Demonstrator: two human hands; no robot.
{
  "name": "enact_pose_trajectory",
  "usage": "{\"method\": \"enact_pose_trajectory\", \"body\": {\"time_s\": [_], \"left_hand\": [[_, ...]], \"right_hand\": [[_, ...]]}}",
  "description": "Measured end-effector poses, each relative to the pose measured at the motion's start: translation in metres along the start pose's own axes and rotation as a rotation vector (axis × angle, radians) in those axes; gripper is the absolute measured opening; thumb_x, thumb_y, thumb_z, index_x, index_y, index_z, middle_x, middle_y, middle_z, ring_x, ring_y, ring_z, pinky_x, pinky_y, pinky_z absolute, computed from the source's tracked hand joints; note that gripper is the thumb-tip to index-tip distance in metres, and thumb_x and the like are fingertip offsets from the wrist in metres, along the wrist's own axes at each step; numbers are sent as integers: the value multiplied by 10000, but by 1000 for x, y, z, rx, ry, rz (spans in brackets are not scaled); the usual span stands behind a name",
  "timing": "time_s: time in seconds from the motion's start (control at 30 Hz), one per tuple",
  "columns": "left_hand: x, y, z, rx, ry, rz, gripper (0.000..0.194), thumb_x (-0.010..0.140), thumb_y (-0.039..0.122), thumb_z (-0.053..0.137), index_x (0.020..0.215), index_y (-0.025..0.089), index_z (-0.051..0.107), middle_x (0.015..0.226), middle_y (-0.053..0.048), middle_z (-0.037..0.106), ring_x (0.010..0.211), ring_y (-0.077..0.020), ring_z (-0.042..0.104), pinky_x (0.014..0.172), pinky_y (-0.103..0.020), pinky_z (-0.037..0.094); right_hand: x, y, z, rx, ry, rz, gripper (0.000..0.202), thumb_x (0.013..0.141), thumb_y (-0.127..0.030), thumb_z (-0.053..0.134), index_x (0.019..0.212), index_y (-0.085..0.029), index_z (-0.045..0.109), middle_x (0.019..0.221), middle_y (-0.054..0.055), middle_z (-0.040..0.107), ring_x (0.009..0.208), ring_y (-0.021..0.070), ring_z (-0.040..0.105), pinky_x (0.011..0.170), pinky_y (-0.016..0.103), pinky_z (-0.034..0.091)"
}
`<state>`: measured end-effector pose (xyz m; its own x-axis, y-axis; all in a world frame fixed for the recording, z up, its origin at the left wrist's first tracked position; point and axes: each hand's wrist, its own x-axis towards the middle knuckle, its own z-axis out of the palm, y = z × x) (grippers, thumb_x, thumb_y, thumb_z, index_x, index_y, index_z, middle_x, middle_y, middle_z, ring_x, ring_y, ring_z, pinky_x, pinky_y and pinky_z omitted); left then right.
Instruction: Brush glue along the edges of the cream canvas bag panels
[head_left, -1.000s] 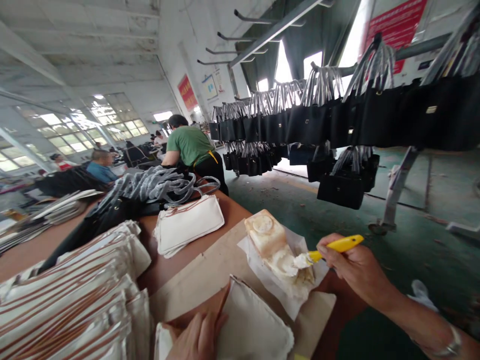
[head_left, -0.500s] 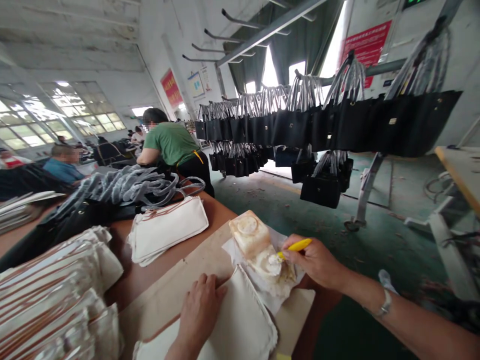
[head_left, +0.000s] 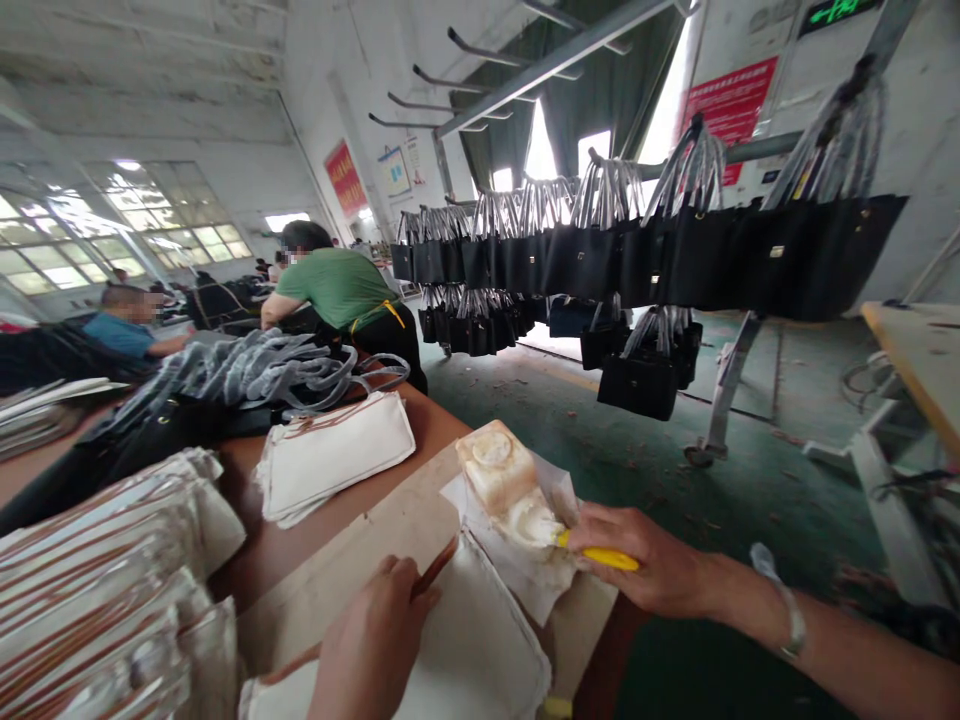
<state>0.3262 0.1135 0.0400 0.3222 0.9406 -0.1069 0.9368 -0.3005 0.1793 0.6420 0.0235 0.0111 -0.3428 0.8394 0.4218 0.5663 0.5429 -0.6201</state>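
My right hand (head_left: 637,560) grips a brush by its yellow handle (head_left: 611,558). The brush's white-coated end touches the white paste in the open front of a stained plastic container (head_left: 499,465), which lies on crumpled white paper (head_left: 551,590). My left hand (head_left: 382,625) is closed over a cream bag panel (head_left: 480,630), with a brown strip (head_left: 437,565) along its far edge pinched between thumb and fingers. The strip stands lifted at its right end. Some of the left fingertips are hidden behind the hand.
Cream pieces with brown edges (head_left: 112,600) are stacked at the left, and a smaller pile (head_left: 337,455) lies behind the board (head_left: 352,550). Wrapped grey handles (head_left: 247,370) sit farther back. A rack of black bags (head_left: 585,260) stands beyond the table. A person in green (head_left: 337,285) leans nearby.
My right hand has moved slightly down, and the brush handle now tilts down to the right. My left hand has closed on the brown strip, raising its end.
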Motion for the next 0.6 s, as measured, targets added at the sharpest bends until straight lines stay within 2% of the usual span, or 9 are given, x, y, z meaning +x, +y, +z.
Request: {"method": "enact_pose_trajectory", "body": {"time_s": [0.07, 0.17, 0.27, 0.37, 0.47, 0.6], "left_hand": [[-9, -2, -1, -157, -18, 7, 144, 833, 286, 506, 727, 216, 576, 770, -1, 657, 714, -181, 611, 653, -279, 367], [-15, -6, 4, -406, -48, 25, 163, 801, 299, 522, 814, 211, 658, 767, 6, 688, 740, -185, 618, 664, -256, 397], [-18, -11, 10, -630, -101, -4, 302, 780, 398, 553, 923, 184, 711, 818, -12, 713, 762, -197, 623, 650, -249, 423], [-25, -11, 12, -769, -142, -14, 455, 768, 539, 573, 966, 162, 735, 840, -30, 717, 774, -205, 623, 658, -252, 441], [-33, -4, 12, -787, -90, 7, 494, 785, 589, 569, 997, 182, 753, 885, -40, 715, 848, -220, 626, 743, -271, 449], [-42, 7, 14, -785, -41, 29, 507, 758, 627, 594, 958, 200, 779, 778, -36, 679, 795, -220, 607, 768, -300, 458]], "right_hand": [[-5, -8, -3, 5, 29, 12, 176, 974, -257, 512, 1042, -203, 665, 841, 54, 596, 747, 190, 570, 673, 293, 429], [-8, -11, 0, 50, 186, 97, 159, 966, -288, 535, 986, -208, 671, 803, 39, 601, 699, 182, 579, 645, 288, 436], [-11, -2, 10, 130, 290, 290, 196, 956, -365, 542, 939, -211, 664, 707, 10, 614, 591, 174, 581, 564, 276, 448], [-17, 1, 14, 169, 425, 471, 257, 951, -432, 532, 892, -205, 637, 565, -33, 539, 458, 149, 503, 446, 251, 397], [-16, -16, 9, 233, 598, 521, 281, 939, -466, 553, 893, -196, 614, 569, -32, 537, 431, 130, 462, 413, 238, 360], [-4, -55, 7, 475, 624, 474, 286, 929, -479, 570, 907, -195, 591, 535, -45, 505, 398, 115, 411, 379, 226, 319]]}}
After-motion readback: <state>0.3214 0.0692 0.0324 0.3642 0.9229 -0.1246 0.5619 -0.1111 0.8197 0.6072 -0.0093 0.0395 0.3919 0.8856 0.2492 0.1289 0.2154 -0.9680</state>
